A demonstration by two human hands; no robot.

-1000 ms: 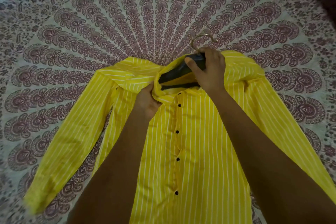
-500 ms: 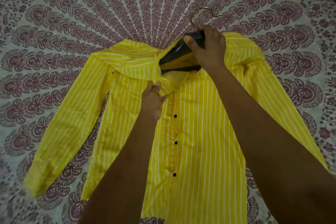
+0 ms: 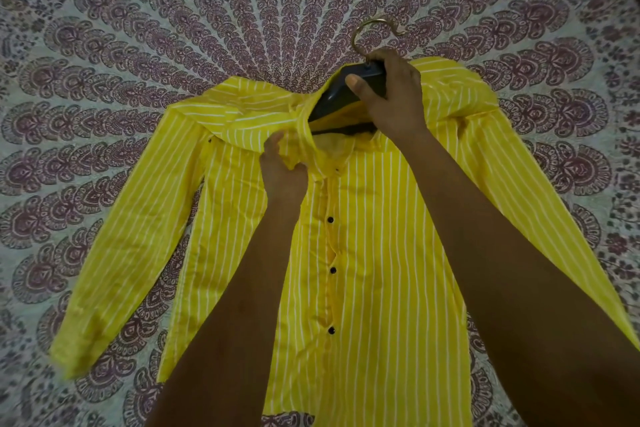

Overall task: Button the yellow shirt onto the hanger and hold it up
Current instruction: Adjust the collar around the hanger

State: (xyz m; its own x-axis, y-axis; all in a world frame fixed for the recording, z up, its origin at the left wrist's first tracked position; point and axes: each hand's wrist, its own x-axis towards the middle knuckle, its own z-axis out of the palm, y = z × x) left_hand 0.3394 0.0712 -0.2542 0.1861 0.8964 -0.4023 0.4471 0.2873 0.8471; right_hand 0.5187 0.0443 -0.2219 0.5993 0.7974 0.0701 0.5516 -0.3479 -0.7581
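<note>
A yellow shirt [image 3: 374, 253] with thin white stripes lies face up on the patterned cloth, its black buttons fastened down the front and both sleeves spread out. A dark hanger [image 3: 349, 94] sits inside the collar, and its brass hook [image 3: 375, 29] sticks out beyond the neck. My right hand [image 3: 394, 94] grips the hanger's top just under the hook. My left hand [image 3: 282, 173] pinches the fabric at the left side of the collar. The hanger's arms are hidden inside the shoulders.
The shirt rests on a wide bedspread [image 3: 138, 45] printed with maroon fan-shaped motifs, which fills the whole view. The shirt's left cuff [image 3: 69, 354] reaches toward the lower left. My forearms cover part of the shirt's front.
The shirt and hanger sit a little farther from me in view. My left hand has slid from the collar's opening to the fabric just left of it. My right hand keeps its grip.
</note>
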